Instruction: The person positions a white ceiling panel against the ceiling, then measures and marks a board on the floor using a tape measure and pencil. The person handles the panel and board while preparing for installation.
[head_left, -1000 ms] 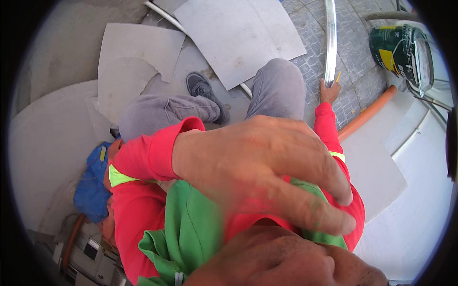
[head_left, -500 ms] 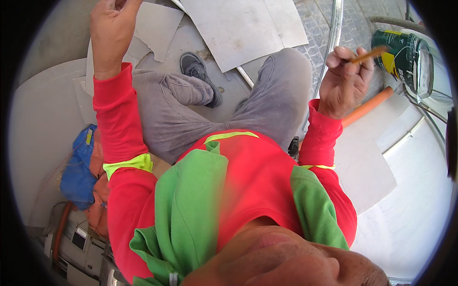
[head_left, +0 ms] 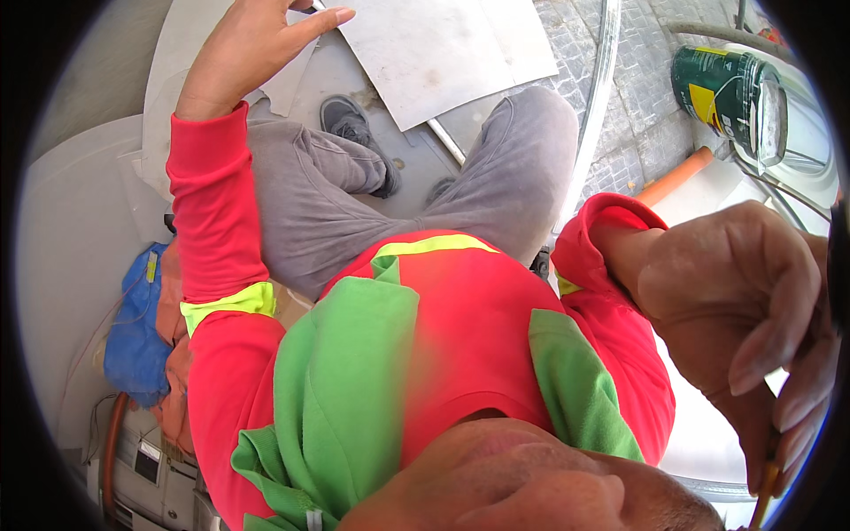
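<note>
My right hand [head_left: 739, 310] is raised close to the camera at the right rim. Its fingertips pinch a thin yellow-orange pencil [head_left: 761, 511] that points down and is mostly hidden. At the top left, my left hand [head_left: 257, 49] reaches forward with its thumb stretched out; the upper edge cuts off most of the other fingers. Its thumb is close to the corner of a pale flat sheet [head_left: 443, 57], and I cannot tell whether they touch. Nothing shows in that hand.
A dark green bucket [head_left: 726, 102] lies tipped over at the right, near an orange pipe [head_left: 677, 175]. A metal channel [head_left: 598, 97] runs beside my knee over paving. Broken sheet pieces [head_left: 288, 84] lie ahead. Blue cloth [head_left: 137, 332] and a grey case [head_left: 146, 469] are at left.
My right hand has come back toward the camera from beside the bucket, carrying the pencil. My left hand has shifted slightly right, and its thumb now stretches out toward the sheet.
</note>
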Action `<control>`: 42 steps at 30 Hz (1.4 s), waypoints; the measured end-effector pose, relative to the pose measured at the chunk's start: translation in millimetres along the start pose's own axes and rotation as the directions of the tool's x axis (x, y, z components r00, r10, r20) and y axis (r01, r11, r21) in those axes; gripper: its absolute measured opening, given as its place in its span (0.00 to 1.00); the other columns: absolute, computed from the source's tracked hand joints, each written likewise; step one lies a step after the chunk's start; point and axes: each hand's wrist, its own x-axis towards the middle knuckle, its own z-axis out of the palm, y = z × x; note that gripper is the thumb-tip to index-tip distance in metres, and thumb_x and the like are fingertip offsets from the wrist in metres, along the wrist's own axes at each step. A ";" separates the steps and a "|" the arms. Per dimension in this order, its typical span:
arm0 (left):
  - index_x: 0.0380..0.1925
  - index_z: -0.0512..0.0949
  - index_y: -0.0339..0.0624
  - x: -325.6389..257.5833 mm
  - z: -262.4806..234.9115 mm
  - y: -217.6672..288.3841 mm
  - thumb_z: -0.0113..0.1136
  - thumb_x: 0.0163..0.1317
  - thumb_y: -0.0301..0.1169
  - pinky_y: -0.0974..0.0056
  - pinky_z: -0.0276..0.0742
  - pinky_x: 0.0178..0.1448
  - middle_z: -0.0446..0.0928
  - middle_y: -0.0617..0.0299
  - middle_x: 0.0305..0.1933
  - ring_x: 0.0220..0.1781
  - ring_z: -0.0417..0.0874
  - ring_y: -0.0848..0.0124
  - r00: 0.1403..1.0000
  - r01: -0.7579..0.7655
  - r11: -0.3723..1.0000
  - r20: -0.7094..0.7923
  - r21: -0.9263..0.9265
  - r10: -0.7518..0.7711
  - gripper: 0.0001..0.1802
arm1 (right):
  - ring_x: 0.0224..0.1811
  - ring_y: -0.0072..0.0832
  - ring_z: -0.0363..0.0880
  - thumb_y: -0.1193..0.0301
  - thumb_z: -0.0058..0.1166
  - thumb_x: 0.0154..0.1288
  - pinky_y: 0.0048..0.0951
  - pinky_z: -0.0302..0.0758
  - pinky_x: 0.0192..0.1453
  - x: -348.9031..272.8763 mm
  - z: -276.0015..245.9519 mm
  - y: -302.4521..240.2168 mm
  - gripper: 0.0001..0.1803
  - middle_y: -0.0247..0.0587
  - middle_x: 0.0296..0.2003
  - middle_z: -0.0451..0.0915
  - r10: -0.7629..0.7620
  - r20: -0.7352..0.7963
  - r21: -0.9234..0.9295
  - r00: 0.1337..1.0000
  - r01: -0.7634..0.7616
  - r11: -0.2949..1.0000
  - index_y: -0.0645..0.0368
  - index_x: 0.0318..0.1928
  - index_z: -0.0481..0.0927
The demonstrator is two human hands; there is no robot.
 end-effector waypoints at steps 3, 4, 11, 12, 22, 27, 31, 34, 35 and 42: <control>0.52 0.82 0.35 -1.0 0.1 -8.1 0.74 0.59 0.36 0.59 0.80 0.52 0.85 0.50 0.47 0.47 0.85 0.59 0.996 -0.084 0.996 0.040 0.014 0.084 0.24 | 0.47 0.28 0.77 0.62 0.58 0.74 0.31 0.72 0.53 6.2 -5.6 -19.0 0.20 0.37 0.50 0.86 0.045 0.042 -0.024 0.998 -0.044 0.999 0.55 0.62 0.77; 0.52 0.82 0.35 -0.7 -0.9 -8.2 0.74 0.59 0.36 0.58 0.80 0.53 0.85 0.50 0.48 0.47 0.85 0.58 0.996 -0.084 0.996 0.043 0.023 0.083 0.24 | 0.47 0.28 0.77 0.61 0.58 0.74 0.31 0.72 0.53 9.1 -5.9 -27.0 0.21 0.38 0.50 0.86 0.055 0.056 -0.033 0.997 -0.053 0.998 0.55 0.62 0.77; 0.53 0.81 0.34 3.3 -5.2 2.6 0.73 0.59 0.36 0.58 0.81 0.54 0.85 0.48 0.49 0.48 0.85 0.56 0.996 0.025 0.997 0.083 0.072 -0.031 0.25 | 0.49 0.29 0.78 0.59 0.59 0.73 0.32 0.73 0.55 22.7 -12.9 -53.5 0.24 0.40 0.51 0.86 0.124 0.111 -0.101 0.986 -0.113 0.988 0.58 0.62 0.77; 0.53 0.81 0.34 4.1 -5.9 2.9 0.73 0.60 0.36 0.58 0.81 0.54 0.85 0.48 0.49 0.48 0.85 0.56 0.995 0.039 0.997 0.092 0.074 -0.046 0.25 | 0.49 0.30 0.79 0.58 0.59 0.73 0.33 0.73 0.55 21.1 -14.0 -50.2 0.24 0.40 0.51 0.86 0.128 0.098 -0.110 0.987 -0.117 0.987 0.59 0.62 0.77; 0.55 0.80 0.33 6.8 -3.9 6.6 0.72 0.60 0.35 0.58 0.80 0.54 0.85 0.48 0.49 0.48 0.85 0.57 0.986 0.039 0.997 0.159 0.073 -0.050 0.25 | 0.52 0.32 0.80 0.55 0.60 0.71 0.34 0.75 0.57 13.9 -10.2 -53.0 0.29 0.44 0.52 0.86 0.169 0.109 -0.104 0.980 -0.157 0.982 0.63 0.62 0.78; 0.55 0.80 0.33 2.8 1.7 11.5 0.72 0.60 0.35 0.58 0.80 0.54 0.85 0.49 0.49 0.48 0.84 0.58 0.995 -0.041 0.980 0.095 0.194 0.023 0.26 | 0.53 0.33 0.81 0.53 0.61 0.70 0.35 0.75 0.59 18.0 -43.7 -53.3 0.31 0.45 0.52 0.85 0.235 0.100 -0.126 0.967 -0.222 0.967 0.65 0.62 0.78; 0.56 0.80 0.34 5.9 -1.5 -2.2 0.72 0.60 0.35 0.59 0.80 0.54 0.85 0.49 0.49 0.48 0.85 0.58 0.991 -0.028 0.998 0.135 0.049 0.021 0.25 | 0.54 0.34 0.81 0.52 0.62 0.69 0.36 0.76 0.60 -0.5 -133.5 -4.2 0.33 0.47 0.52 0.85 0.404 -0.097 -0.236 0.910 -0.415 0.878 0.67 0.62 0.78; 0.59 0.79 0.41 4.2 -2.3 -17.2 0.68 0.65 0.38 0.57 0.78 0.57 0.84 0.50 0.53 0.53 0.83 0.59 0.984 0.037 0.995 0.172 0.093 -0.053 0.25 | 0.55 0.35 0.82 0.50 0.62 0.69 0.36 0.76 0.61 -58.3 -236.7 94.4 0.35 0.47 0.53 0.85 0.595 -0.403 -0.360 0.696 -0.718 0.596 0.68 0.62 0.78; 0.62 0.78 0.47 3.2 -0.8 -21.6 0.64 0.69 0.41 0.55 0.76 0.61 0.83 0.51 0.56 0.58 0.82 0.58 0.978 0.072 0.994 0.190 0.085 -0.087 0.24 | 0.55 0.35 0.82 0.50 0.62 0.69 0.36 0.76 0.61 -87.8 -268.8 134.3 0.35 0.48 0.53 0.85 0.626 -0.524 -0.374 0.577 -0.817 0.440 0.68 0.62 0.78; 0.67 0.76 0.49 -27.8 -29.7 -38.6 0.62 0.71 0.49 0.58 0.75 0.64 0.82 0.58 0.59 0.62 0.81 0.64 0.951 0.306 0.945 0.013 0.115 -0.309 0.29 | 0.67 0.54 0.76 0.34 0.65 0.54 0.44 0.71 0.71 -282.6 -339.9 268.4 0.58 0.68 0.62 0.77 0.546 -0.799 -0.550 0.254 -0.676 -0.491 0.74 0.69 0.70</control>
